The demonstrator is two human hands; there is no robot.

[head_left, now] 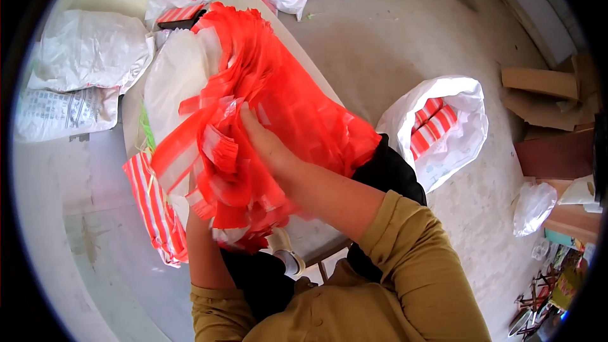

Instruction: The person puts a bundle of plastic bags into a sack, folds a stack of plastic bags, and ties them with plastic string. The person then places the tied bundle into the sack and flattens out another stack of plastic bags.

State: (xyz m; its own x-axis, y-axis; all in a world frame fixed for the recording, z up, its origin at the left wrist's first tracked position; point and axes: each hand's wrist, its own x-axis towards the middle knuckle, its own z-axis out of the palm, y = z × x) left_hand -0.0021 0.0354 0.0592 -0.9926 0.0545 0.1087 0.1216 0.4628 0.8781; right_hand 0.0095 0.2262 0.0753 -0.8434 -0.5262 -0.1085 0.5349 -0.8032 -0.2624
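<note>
A large bunch of red plastic bags (285, 95) with whitish stripes spreads over my lap and the narrow table. My right hand (261, 136) is closed on the folds near the middle of the bunch, its fingertips partly buried in the plastic. From below, my left hand (197, 199) holds the gathered, fanned-out ends; the folds cover its fingers. Beside it, a red-and-white striped bundle (158, 215) hangs over the table's left edge. Translucent white plastic (174, 79) lies under the bunch's left side.
An open white sack (386, 123) holding striped bundles stands on the floor at right. Stuffed white sacks (88, 54) are at left, with others at the back. Another striped bundle (180, 16) sits at the table's far end. Cardboard (538, 82) and clutter line the right side.
</note>
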